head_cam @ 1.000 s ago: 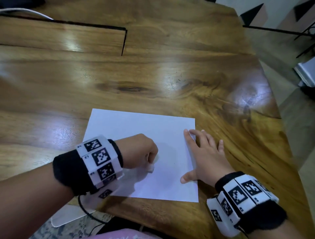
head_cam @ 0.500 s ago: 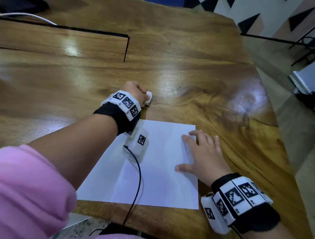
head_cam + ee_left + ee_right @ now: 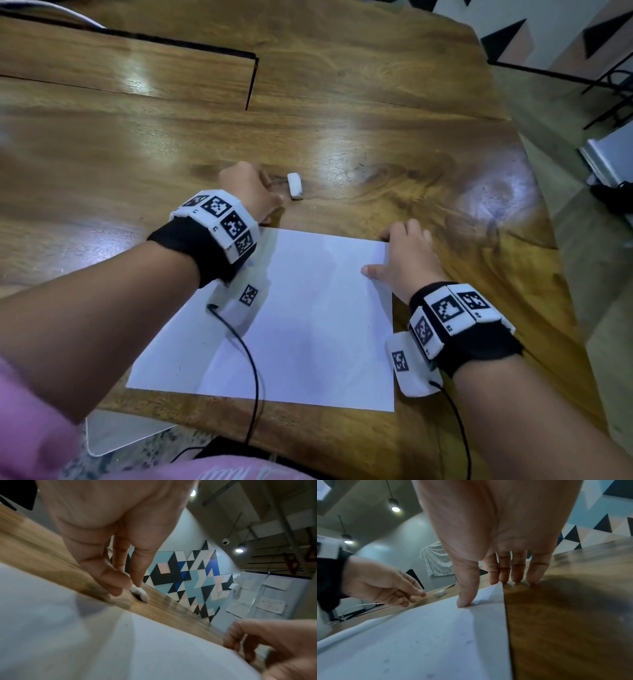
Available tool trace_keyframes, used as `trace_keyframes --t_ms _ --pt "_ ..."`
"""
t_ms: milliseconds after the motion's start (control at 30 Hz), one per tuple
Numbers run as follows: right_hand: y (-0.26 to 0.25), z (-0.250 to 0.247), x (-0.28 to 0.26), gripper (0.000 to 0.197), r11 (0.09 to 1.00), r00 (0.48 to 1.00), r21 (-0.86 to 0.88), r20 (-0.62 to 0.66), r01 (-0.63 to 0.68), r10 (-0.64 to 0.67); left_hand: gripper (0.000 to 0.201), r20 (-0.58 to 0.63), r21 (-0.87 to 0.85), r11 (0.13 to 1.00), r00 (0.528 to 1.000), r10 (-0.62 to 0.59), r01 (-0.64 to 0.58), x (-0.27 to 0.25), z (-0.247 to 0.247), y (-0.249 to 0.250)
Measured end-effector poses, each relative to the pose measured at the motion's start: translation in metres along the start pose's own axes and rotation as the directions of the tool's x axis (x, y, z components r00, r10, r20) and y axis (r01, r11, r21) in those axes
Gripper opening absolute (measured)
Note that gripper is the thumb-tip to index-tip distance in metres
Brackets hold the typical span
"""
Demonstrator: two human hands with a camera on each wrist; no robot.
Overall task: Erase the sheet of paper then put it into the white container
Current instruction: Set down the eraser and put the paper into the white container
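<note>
The white sheet of paper lies flat on the wooden table in front of me. A small white eraser lies on the wood just past the sheet's far edge. My left hand hovers beside the eraser with relaxed fingers and holds nothing; the right wrist view shows a gap between its fingertips and the eraser. My right hand is at the sheet's far right corner, with the thumb pressing the paper and the fingertips on the wood at the corner.
A flat white object pokes out below the table's near edge at the left. A black slot cuts the tabletop at the back. The table's right edge drops to the floor. Wrist cables trail over the sheet.
My left hand carried the eraser from the sheet to the wood beyond its far edge and let it go. My right hand slid up to the sheet's far right corner.
</note>
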State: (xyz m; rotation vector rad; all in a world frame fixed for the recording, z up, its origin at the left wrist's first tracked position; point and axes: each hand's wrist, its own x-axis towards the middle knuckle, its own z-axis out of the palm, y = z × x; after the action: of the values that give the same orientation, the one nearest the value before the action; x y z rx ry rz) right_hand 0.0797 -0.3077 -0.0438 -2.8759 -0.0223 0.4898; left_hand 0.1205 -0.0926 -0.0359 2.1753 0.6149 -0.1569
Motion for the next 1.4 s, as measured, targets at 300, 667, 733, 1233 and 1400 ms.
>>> trace_keyframes --t_ms 300,667,733,1233,1400 --pt "0.003 -0.007 0.005 0.052 0.996 0.992 0.081 0.122 -0.040 0.030 0.024 0.136 0.149 0.984 0.987 0.082 -0.102 -0.029 -0.002 -0.040" --pt "0.043 -0.007 -0.009 0.008 0.829 0.996 0.556 0.084 -0.051 0.006 0.034 0.114 0.310 0.923 0.972 0.203 -0.229 -0.032 -0.040 -0.068" --pt "0.050 -0.006 -0.009 0.013 0.791 0.995 0.608 0.098 -0.071 0.014 0.043 0.099 0.328 0.918 0.975 0.200 -0.221 -0.028 -0.046 -0.074" --pt "0.066 0.001 -0.005 0.018 0.444 0.983 0.877 0.163 -0.186 0.090 0.020 0.320 0.057 0.995 0.946 0.058 -0.080 -0.018 -0.075 -0.078" --pt "0.062 0.004 -0.004 0.018 0.401 0.975 0.889 0.188 -0.221 0.121 0.008 0.444 -0.129 0.987 0.896 -0.030 0.097 -0.029 -0.078 -0.092"
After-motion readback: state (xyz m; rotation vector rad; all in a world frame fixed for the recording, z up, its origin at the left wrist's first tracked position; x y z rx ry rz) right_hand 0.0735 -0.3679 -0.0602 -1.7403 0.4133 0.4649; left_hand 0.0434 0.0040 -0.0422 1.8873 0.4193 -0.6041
